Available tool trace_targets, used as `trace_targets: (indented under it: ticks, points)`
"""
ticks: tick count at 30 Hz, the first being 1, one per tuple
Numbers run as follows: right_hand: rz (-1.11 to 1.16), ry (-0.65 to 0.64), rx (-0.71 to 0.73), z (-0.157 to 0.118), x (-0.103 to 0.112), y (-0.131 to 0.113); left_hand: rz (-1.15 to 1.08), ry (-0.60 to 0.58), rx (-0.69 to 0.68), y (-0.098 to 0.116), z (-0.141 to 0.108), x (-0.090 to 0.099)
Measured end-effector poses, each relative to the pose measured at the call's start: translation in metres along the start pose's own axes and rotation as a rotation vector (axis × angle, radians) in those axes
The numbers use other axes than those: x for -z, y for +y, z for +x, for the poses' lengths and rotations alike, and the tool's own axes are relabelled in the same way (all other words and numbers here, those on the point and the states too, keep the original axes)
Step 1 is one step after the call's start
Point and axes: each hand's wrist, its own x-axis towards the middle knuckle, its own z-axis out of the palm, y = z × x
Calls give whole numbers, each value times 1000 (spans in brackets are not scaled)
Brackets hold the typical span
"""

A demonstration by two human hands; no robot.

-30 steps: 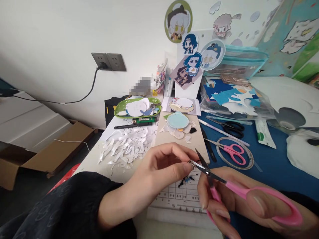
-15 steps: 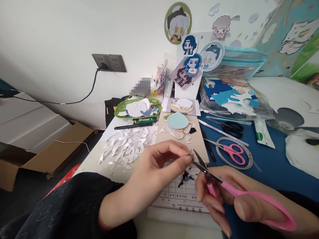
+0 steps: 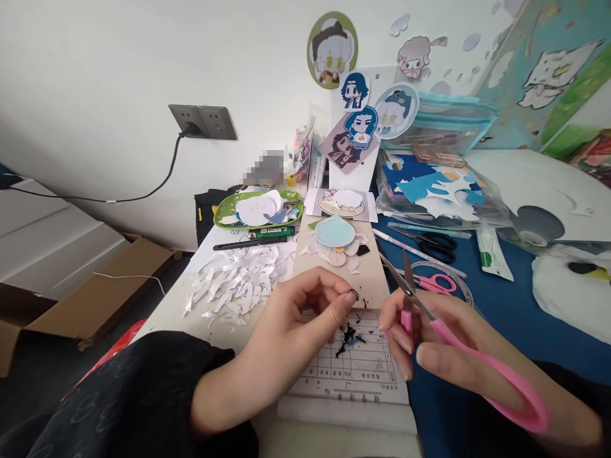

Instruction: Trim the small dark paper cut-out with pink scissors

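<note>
My left hand [image 3: 305, 321] pinches a tiny dark-edged paper piece [image 3: 353, 294] between thumb and forefinger, at the middle. To its right, my right hand [image 3: 443, 337] holds pink-handled scissors [image 3: 491, 375], their blades parted and pointing up and left, apart from the piece. Below the hands lies a printed form sheet [image 3: 363, 369] with small black and blue scraps [image 3: 351, 337] on it. Just beyond, a pale blue oval cutout [image 3: 335, 231] rests on other paper cutouts on a beige board [image 3: 367, 277].
White paper strips [image 3: 238, 280] are heaped at left, below a green tray [image 3: 219, 213] of cutouts. On the blue surface at right lie black scissors [image 3: 442, 245], a second pink pair [image 3: 438, 284], a tape ring and a white tube [image 3: 494, 254]. Stickers cover the wall.
The scissors in my right hand have moved away from the small paper piece, to the right and slightly up. The piece stays pinched in my left hand. The view has shifted slightly.
</note>
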Motion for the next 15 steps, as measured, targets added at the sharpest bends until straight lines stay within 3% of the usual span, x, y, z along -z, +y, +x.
trace_targets:
  ticks: [3, 7, 15]
  points:
    - [-4, 50, -46, -4, -2, 0, 164, -18, -45, -2, 0, 0]
    - [-11, 34, -50, -7, -3, 0, 344, -27, -214, -6, -1, 1]
    - [-12, 69, -35, -3, -2, 1, 342, -48, -312, -10, -1, 2]
